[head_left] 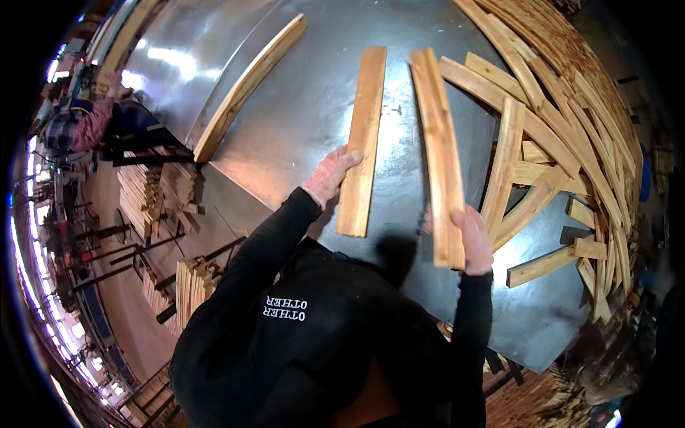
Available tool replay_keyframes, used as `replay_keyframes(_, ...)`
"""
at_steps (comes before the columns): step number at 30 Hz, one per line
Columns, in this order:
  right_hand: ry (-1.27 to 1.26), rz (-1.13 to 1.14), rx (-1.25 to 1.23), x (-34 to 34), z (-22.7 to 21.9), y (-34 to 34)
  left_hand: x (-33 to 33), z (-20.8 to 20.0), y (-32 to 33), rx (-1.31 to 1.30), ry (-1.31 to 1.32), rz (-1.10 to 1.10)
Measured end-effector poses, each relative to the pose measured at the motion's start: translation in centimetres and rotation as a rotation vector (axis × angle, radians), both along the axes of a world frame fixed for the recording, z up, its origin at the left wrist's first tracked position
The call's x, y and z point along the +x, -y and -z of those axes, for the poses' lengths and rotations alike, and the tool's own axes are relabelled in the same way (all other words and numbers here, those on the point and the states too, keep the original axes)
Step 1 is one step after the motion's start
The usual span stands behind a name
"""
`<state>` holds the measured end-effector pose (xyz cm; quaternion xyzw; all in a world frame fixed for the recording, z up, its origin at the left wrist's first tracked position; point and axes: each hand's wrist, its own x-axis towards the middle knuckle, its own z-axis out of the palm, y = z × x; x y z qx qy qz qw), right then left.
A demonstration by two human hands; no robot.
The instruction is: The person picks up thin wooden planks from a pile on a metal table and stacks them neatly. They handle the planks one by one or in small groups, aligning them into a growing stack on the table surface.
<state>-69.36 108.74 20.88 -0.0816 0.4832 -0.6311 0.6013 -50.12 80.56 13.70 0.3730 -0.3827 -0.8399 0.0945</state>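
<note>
My left hand [335,173], in a pale pinkish glove, grips a flat wooden board [364,132] along its left edge near the lower half. To the right, my right hand [473,239], gloved alike, is closed around the lower end of a second wooden board [437,143]. Both boards point away from me over a shiny metal table [314,93], their far ends apart. The fingers beneath each board are mostly hidden. A single longer board [246,89] lies on the table off to the left.
A jumbled heap of boards [571,150] covers the table's right side, a short piece [542,267] near its front. Stacked boards [194,289] stand on racks at the lower left. Another person [85,128] in a plaid sleeve is at the far left.
</note>
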Motion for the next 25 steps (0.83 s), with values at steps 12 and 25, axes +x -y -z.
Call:
replay_keyframes(12,-1.761,-0.009,0.644,-0.8,3.0,10.6,-2.3,1.6,2.0,-0.201,0.216,0.132)
replay_keyframes(25,-0.693,0.016,0.586,-2.9,5.6,21.8,-1.0,6.0,2.1,-0.267,0.178,0.148)
